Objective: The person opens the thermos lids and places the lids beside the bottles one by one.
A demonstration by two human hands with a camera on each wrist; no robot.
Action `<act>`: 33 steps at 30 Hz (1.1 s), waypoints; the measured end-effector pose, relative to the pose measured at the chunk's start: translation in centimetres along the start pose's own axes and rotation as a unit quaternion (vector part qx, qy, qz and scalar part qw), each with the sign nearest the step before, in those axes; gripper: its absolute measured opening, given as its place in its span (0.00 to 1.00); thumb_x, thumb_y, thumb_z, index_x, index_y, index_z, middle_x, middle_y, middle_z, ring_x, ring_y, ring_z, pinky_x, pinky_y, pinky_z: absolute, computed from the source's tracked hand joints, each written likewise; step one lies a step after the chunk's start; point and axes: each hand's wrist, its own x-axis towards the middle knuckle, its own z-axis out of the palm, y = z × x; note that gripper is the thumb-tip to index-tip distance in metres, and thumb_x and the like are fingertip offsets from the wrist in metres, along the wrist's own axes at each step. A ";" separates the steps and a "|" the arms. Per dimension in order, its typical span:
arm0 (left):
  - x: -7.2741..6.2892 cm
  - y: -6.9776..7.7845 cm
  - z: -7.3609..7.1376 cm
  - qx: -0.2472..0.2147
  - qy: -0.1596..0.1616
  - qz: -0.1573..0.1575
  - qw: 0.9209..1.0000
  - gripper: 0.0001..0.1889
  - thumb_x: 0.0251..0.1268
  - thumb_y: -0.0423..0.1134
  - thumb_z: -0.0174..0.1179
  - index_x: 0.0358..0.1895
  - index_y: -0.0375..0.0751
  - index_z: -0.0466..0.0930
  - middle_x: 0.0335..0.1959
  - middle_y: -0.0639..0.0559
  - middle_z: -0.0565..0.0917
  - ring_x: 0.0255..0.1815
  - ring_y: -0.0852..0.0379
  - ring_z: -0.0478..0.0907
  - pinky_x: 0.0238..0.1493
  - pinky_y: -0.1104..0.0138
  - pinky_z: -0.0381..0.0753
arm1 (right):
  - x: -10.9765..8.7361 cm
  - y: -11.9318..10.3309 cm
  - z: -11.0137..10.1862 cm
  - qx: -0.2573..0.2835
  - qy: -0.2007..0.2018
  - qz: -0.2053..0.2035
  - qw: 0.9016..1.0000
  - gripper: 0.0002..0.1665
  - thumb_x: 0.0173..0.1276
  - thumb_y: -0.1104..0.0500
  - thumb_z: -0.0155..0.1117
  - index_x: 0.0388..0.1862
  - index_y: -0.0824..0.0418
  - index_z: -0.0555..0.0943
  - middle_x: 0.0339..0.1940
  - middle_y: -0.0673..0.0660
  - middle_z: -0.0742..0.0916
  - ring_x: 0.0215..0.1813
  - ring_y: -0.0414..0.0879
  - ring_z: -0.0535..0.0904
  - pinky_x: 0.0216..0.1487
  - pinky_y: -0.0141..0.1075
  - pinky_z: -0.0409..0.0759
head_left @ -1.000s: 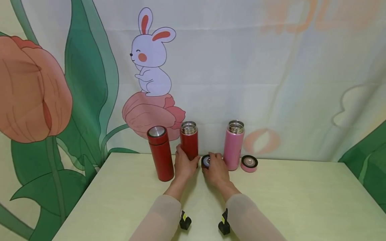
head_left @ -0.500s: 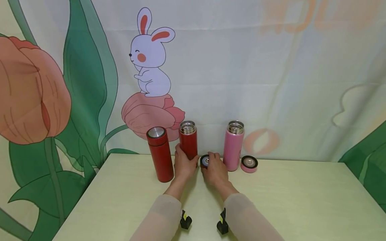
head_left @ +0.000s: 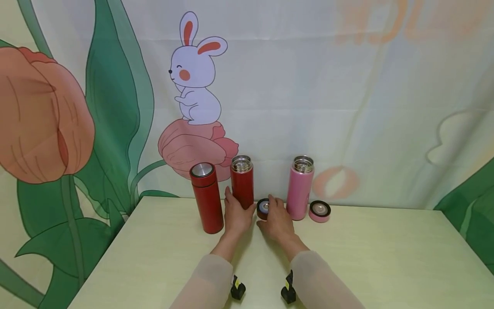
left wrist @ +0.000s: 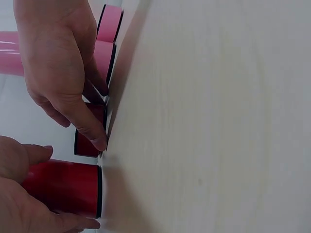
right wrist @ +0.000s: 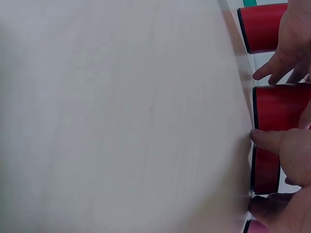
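In the head view a red thermos (head_left: 242, 184) stands with its steel mouth uncovered. My left hand (head_left: 237, 218) is spread around its lower body; the thumb is lifted off the wall in the left wrist view, and the fingers (right wrist: 266, 69) stand apart from it in the right wrist view. A red lid (left wrist: 85, 141) lies upside down just right of that thermos, its inner side up. My right hand (head_left: 278, 219) straddles the lid with loosened fingers, thumb (right wrist: 265, 138) on the thermos side and fingertips beyond the far side, with a small gap there.
A second red thermos (head_left: 207, 201), capped with a steel-topped lid, stands at the left. To the right are an uncovered pink thermos (head_left: 299, 191) and its upturned pink lid (head_left: 319, 212). A printed curtain (head_left: 293, 86) hangs right behind the pale table (head_left: 370, 257).
My right hand's thumb has come away from the red lid, so more of its side shows. My left hand has loosened slightly from the uncovered red thermos. The thermoses keep their places.
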 end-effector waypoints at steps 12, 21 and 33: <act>-3.6 0.2 -1.8 0.010 -0.050 0.032 0.998 0.52 0.68 0.38 0.67 0.80 0.22 0.38 0.80 0.21 0.52 0.81 0.28 0.56 0.79 0.41 0.61 | -2.6 -0.8 -2.2 0.006 -0.007 -0.041 0.999 0.52 0.57 0.60 0.81 0.77 0.70 0.65 0.73 0.71 0.73 0.69 0.67 0.76 0.69 0.57 0.77; -6.5 0.5 -4.6 0.033 -0.110 0.039 0.993 0.48 0.73 0.43 0.63 0.81 0.23 0.41 0.81 0.25 0.54 0.82 0.32 0.55 0.78 0.42 0.62 | -4.0 -2.2 -3.1 0.056 -0.003 -0.064 0.996 0.44 0.61 0.59 0.77 0.74 0.65 0.70 0.70 0.66 0.76 0.70 0.65 0.75 0.68 0.56 0.77; -8.2 -0.5 -8.9 0.033 -0.099 0.062 0.993 0.30 0.73 0.42 0.64 0.71 0.31 0.66 0.64 0.34 0.78 0.63 0.35 0.79 0.63 0.45 0.81 | -4.9 -4.2 -1.7 0.243 -0.086 -0.104 0.961 0.38 0.69 0.63 0.69 0.76 0.66 0.67 0.71 0.68 0.77 0.67 0.65 0.78 0.66 0.57 0.79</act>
